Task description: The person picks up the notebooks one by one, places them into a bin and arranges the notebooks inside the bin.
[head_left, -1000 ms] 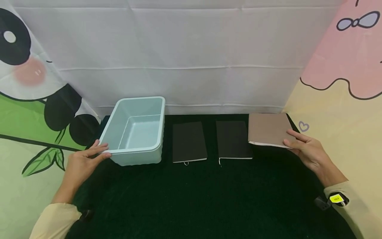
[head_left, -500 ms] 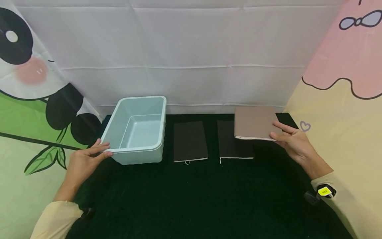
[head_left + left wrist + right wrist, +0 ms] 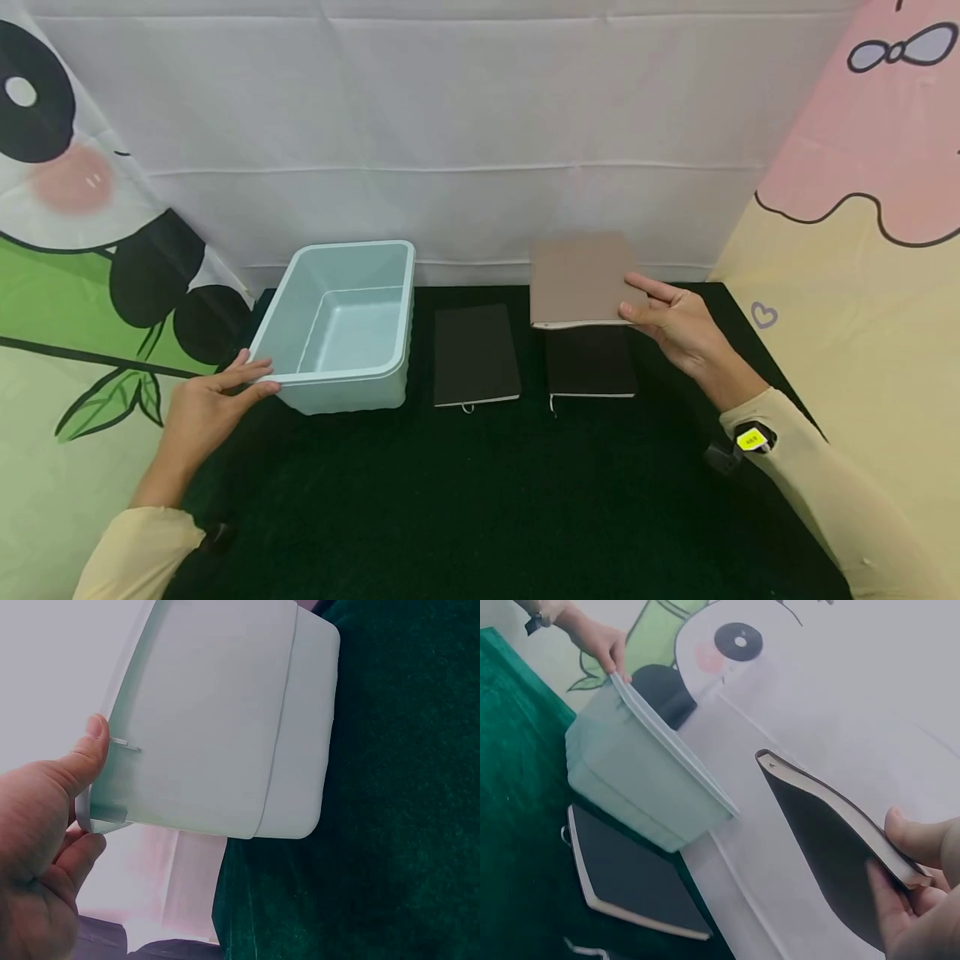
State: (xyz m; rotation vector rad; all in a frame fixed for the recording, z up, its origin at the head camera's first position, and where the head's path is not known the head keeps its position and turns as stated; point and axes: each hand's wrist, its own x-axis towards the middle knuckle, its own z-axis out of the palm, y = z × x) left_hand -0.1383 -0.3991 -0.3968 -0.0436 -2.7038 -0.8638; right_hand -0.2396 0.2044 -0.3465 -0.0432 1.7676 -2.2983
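My left hand (image 3: pixel 210 417) pinches the near left corner of a pale blue plastic bin (image 3: pixel 352 392); in the left wrist view the thumb (image 3: pixel 88 750) lies against the rim and fingers curl at the corner. My right hand (image 3: pixel 678 329) grips a brown-covered notebook (image 3: pixel 581 279) by its right edge, thumb and fingers on opposite covers. That notebook is raised above the table and overlaps the far part of a black notebook (image 3: pixel 591 362). In the right wrist view the raised notebook (image 3: pixel 829 847) shows its pages edge-on and its dark underside.
Another black notebook (image 3: pixel 476 357) with a ribbon loop lies between the bin and the other black one. Dark green cloth (image 3: pixel 480 500) covers the table. A white cloth wall (image 3: pixel 480 125) stands behind, with printed cartoon panels at both sides.
My right hand has carried the brown notebook leftward and upward, from the right end of the row to over the right black notebook. My left hand stays on the bin's corner.
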